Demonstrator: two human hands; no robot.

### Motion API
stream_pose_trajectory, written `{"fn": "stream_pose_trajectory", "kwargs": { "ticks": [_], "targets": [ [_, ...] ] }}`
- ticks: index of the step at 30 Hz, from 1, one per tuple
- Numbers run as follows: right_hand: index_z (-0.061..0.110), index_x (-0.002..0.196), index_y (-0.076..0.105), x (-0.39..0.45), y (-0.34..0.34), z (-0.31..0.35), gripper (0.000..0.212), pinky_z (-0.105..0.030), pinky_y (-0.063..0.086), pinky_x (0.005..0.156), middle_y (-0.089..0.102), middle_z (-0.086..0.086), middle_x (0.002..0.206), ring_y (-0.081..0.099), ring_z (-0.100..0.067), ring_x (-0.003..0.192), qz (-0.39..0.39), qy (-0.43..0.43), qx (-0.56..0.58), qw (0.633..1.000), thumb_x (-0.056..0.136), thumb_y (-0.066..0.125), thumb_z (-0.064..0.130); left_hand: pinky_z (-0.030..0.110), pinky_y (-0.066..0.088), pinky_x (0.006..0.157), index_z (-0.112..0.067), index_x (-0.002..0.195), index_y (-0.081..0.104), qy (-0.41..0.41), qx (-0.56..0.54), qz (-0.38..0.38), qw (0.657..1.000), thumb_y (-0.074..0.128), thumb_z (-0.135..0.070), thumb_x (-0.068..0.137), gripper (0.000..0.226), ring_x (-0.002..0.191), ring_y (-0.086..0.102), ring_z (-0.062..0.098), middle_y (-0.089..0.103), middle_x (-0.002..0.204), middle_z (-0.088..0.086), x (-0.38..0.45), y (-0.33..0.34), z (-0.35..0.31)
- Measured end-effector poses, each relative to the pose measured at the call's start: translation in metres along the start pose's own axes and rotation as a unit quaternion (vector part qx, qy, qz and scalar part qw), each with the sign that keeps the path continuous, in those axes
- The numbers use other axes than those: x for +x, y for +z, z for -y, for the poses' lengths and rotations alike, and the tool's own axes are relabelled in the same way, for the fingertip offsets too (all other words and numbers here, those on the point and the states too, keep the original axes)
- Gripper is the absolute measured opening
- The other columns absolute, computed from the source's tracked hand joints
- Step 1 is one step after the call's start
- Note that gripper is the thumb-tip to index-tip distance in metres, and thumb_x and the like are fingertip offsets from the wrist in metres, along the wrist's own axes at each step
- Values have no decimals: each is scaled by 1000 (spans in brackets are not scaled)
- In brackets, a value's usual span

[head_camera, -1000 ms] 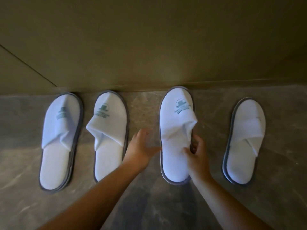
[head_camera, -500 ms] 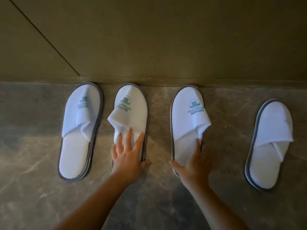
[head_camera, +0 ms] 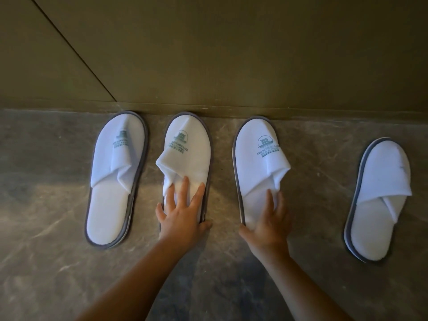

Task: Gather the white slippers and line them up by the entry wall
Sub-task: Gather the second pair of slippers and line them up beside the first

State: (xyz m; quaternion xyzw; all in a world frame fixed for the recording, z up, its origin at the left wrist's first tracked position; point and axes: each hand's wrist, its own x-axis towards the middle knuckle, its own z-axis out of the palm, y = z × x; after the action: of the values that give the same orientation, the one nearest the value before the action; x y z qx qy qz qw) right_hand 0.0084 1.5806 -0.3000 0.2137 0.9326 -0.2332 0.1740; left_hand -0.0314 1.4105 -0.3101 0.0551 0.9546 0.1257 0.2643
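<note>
Several white slippers with grey edging lie on the marble floor, toes toward the olive wall. The leftmost slipper, the second slipper and the third slipper have their toes at the wall's base. The far-right slipper lies apart from them and a little back from the wall. My left hand lies flat with spread fingers on the second slipper's heel part. On the third slipper's heel part rests my right hand, flat, thumb at its left edge.
Grey-brown marble floor stretches in front of the slippers and to both sides. A diagonal seam runs across the wall panel at the upper left. A wide gap of floor separates the third slipper from the far-right one.
My left hand has come down onto the second slipper. My right hand has shifted from the third slipper's side to lying flat on its heel. The view has moved slightly right.
</note>
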Motion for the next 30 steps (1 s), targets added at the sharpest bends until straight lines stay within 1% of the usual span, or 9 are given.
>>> {"fn": "stream_pose_trajectory", "kwargs": {
  "ticks": [3,13,18,20,22,24,26,30],
  "targets": [
    [19,140,-3,0,0,2,101,-44,19,111,0,-13,153,10,-32,136,3,0,-6,1000,70,67,41,62,4,110,-39,136,-6,-4,-4,-1,1000,55,-52,76,87,137,-16,32,-17,152,-2,0,0,-2],
    [18,140,-6,-1,6,11,100,-44,19,111,-4,-13,153,8,-32,138,2,0,0,1000,73,63,42,63,5,110,-39,136,-6,-7,-4,1,1000,55,-51,76,85,137,-16,33,-17,151,-1,-1,-2,-5],
    [21,140,-7,-2,6,10,99,-46,19,112,-5,-12,154,6,-32,138,1,-4,-3,1000,74,61,48,61,1,110,-36,137,-3,-14,3,-2,1000,53,-51,78,83,138,-14,33,-15,153,1,-4,-9,-12],
    [21,141,-1,-4,0,6,98,-48,19,112,1,-13,154,9,-33,139,-9,-3,-5,1000,72,62,51,58,-2,111,-35,137,1,-4,18,-18,1000,52,-53,78,80,139,-11,32,-11,153,0,-5,-12,-17],
    [19,140,14,-7,-10,-5,92,-48,21,110,14,-16,152,17,-34,137,-37,4,10,999,70,65,47,55,-1,112,-35,137,6,26,17,-39,999,52,-53,77,78,140,-7,31,-6,154,-1,-6,-13,-28],
    [15,138,24,-10,-22,-26,85,-50,22,109,21,-19,149,21,-35,136,-73,24,15,997,70,68,43,51,4,114,-33,138,8,69,9,-50,996,53,-53,77,79,141,-4,30,-1,155,0,-5,-10,-46],
    [16,138,23,-13,-35,-53,84,-50,23,109,21,-20,149,20,-35,137,-92,73,-13,993,71,67,42,51,6,114,-34,139,4,100,8,-38,994,52,-55,76,82,141,-4,31,-3,155,1,-2,-3,-67],
    [13,138,20,-13,-57,-110,91,-51,22,109,20,-23,149,20,-38,136,-125,166,-77,975,68,68,46,52,4,114,-32,139,-1,128,26,7,991,49,-55,78,82,140,-12,32,-14,154,3,5,16,-97]
  ]
}}
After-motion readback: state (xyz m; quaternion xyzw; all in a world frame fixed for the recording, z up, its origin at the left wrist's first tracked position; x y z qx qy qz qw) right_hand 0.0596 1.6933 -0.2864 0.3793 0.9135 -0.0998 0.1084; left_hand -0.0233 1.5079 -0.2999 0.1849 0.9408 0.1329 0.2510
